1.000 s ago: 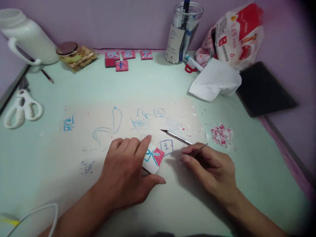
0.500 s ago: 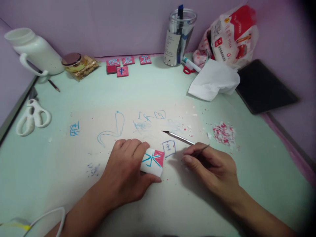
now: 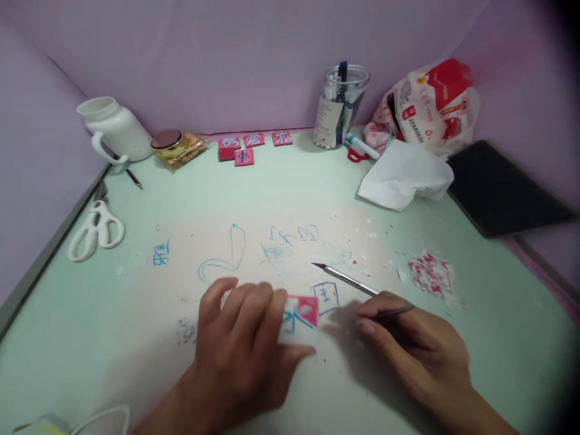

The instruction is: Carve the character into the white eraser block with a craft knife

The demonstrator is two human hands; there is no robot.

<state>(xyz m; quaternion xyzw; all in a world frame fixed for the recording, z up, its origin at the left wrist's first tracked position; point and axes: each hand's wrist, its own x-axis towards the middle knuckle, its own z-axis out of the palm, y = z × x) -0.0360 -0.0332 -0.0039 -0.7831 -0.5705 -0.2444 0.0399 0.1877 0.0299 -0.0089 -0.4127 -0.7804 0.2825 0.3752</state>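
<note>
My left hand (image 3: 242,341) is closed over a small white block with a pink top and blue strokes, the rubber block (image 3: 299,320), pressing it to the pale green table (image 3: 281,187). My right hand (image 3: 414,347) pinches a thin metal carving knife (image 3: 347,278); its tip points up and left, apart from the block. A blue square drawn on the table (image 3: 327,296) lies between the two hands.
Pink and white shavings (image 3: 430,275) lie right of the knife. At the back stand several pink stamp tiles (image 3: 254,145), a pen jar (image 3: 341,106), a tissue (image 3: 403,175), a snack bag (image 3: 435,106) and a black tablet (image 3: 502,190). White scissors (image 3: 96,229) and a white jug (image 3: 115,130) sit left.
The camera has tilted up, so everything sits lower in view. My left fingers now cover more of the block. The right hand still holds the knife the same way.
</note>
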